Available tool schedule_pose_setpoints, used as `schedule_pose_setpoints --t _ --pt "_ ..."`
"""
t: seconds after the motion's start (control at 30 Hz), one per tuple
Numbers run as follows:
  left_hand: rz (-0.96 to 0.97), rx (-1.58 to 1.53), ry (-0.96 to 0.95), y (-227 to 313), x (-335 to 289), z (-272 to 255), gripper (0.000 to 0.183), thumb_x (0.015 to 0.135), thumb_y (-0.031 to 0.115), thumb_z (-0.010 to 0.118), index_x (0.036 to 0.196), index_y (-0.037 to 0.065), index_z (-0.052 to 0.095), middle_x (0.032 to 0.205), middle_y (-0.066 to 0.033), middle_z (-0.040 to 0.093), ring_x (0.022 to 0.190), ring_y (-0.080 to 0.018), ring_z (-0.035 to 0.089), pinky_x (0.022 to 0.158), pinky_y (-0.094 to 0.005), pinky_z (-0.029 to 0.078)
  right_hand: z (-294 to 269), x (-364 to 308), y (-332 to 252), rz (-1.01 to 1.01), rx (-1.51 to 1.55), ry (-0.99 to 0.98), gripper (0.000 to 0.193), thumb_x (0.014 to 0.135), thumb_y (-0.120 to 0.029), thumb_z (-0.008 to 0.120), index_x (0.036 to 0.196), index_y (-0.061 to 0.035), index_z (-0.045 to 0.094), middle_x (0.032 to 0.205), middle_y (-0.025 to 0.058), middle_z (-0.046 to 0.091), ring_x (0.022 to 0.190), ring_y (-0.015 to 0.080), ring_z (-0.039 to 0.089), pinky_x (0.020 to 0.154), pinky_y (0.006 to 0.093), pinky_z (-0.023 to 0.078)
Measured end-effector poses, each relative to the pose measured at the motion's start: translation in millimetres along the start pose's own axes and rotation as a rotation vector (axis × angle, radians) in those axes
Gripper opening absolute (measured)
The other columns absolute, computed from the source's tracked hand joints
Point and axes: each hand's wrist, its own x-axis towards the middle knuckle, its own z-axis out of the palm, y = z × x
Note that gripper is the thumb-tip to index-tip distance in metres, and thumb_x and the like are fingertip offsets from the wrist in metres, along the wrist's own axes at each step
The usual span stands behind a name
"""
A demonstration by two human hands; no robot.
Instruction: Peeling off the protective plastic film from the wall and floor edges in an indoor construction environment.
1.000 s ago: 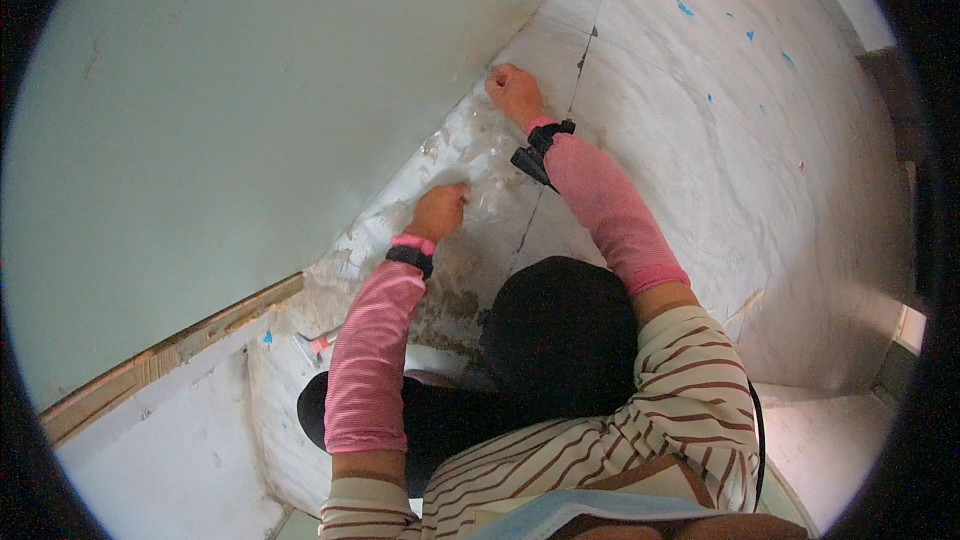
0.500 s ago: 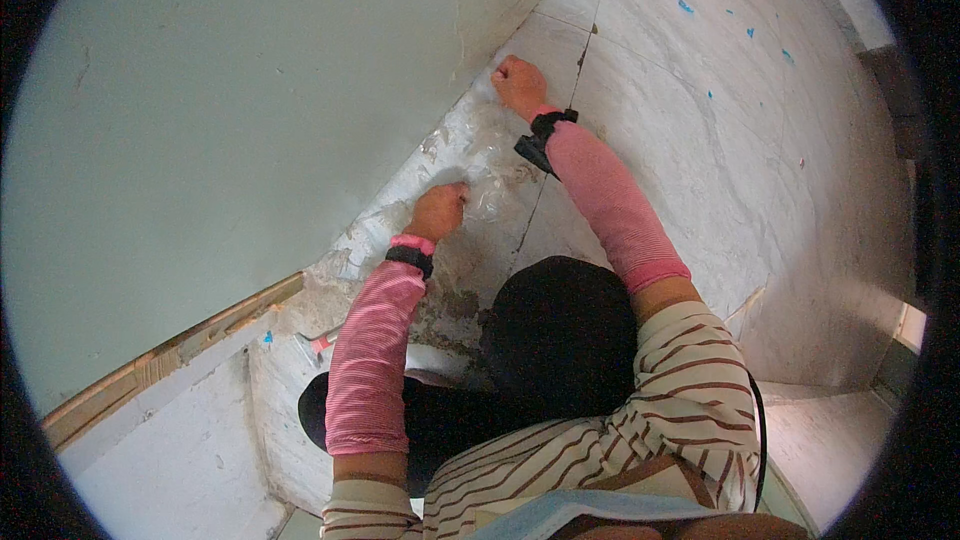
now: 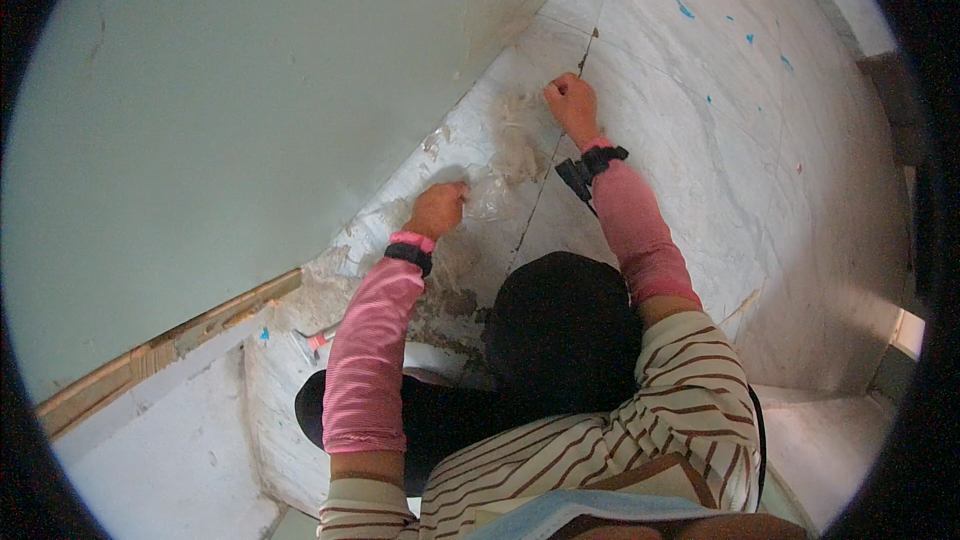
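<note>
Crumpled clear plastic film (image 3: 488,198) lies on the pale marbled floor beside the wall's foot. My left hand (image 3: 438,208) is closed at its left end, fingertips pinched on it. Farther off and to the right, my right hand (image 3: 573,108) is a closed fist just above a dark tile joint. Whatever sits inside those fingers is hidden; a wrinkled, see-through patch of film spreads just to their left. Both wrists carry black straps over pink striped sleeves, and a small black device (image 3: 574,178) hangs at the right one.
A grey-green wall panel (image 3: 200,120) fills the left, with a wooden strip (image 3: 150,358) along its lower edge. By my left forearm lies a red-handled tool (image 3: 320,338). Rough mortar (image 3: 450,302) shows before my knee. Blue scraps (image 3: 685,9) dot the right-hand floor.
My right fist has moved from beside the wall, rightward and closer to me. Nearby film has shifted and bunched up to the right. My left hand has stayed in place.
</note>
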Motion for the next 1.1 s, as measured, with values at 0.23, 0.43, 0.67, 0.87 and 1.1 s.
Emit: schedule_pose_setpoints --t 0.23,0.43,0.67,0.87,1.1 --pt "-0.022 -0.028 0.042 5.0 1.2 1.3 0.018 0.073 0.009 0.049 0.085 0.009 0.061 0.081 -0.0174 0.061 0.08 -0.0364 0.059 0.07 -0.0447 0.046 -7.4 -22.4 3.4 0.026 0.054 -0.125 0.022 0.074 -0.024 0.056 0.076 -0.0028 0.061 0.074 0.0148 0.062 0.069 0.0321 0.059 0.064 0.0374 0.046" --pt "0.02 -0.011 0.071 -3.8 -4.3 8.0 0.02 0.073 0.009 0.049 0.089 0.009 0.06 0.084 -0.0162 0.062 0.082 -0.0354 0.058 0.07 -0.0444 0.046 56.9 -11.0 -38.2 0.005 0.292 -0.404 0.024 0.075 -0.024 0.056 0.077 -0.0008 0.061 0.075 0.0121 0.063 0.072 0.0252 0.06 0.067 0.0339 0.046" --pt "0.011 -0.033 0.069 10.1 -8.2 -2.0 0.02 0.072 0.009 0.048 0.09 0.008 0.059 0.085 -0.0162 0.062 0.084 -0.0356 0.058 0.071 -0.0448 0.046 107.6 3.1 -43.1 0.326 0.589 -0.438 0.019 0.074 -0.017 0.057 0.072 0.0012 0.063 0.062 0.0076 0.061 0.051 0.0164 0.056 0.051 0.0301 0.044" --pt "-0.022 0.011 -0.026 14.7 -3.0 -3.5 0.019 0.072 0.007 0.048 0.088 0.007 0.059 0.083 -0.0175 0.062 0.082 -0.0361 0.059 0.07 -0.0439 0.046 110.8 5.9 -33.7 0.228 0.402 -0.422 0.02 0.071 -0.021 0.056 0.059 -0.0062 0.063 0.055 0.0099 0.06 0.047 0.0213 0.055 0.052 0.0356 0.045" --pt "-0.043 -0.021 0.03 -0.1 -12.6 -0.3 0.02 0.072 0.007 0.049 0.088 0.007 0.06 0.083 -0.0181 0.062 0.081 -0.0362 0.059 0.071 -0.0441 0.046 101.7 -18.6 -71.7 -0.136 0.322 -0.686 0.018 0.073 -0.019 0.061 0.074 -0.0007 0.064 0.059 0.0068 0.06 0.056 0.0147 0.056 0.055 0.0305 0.045"
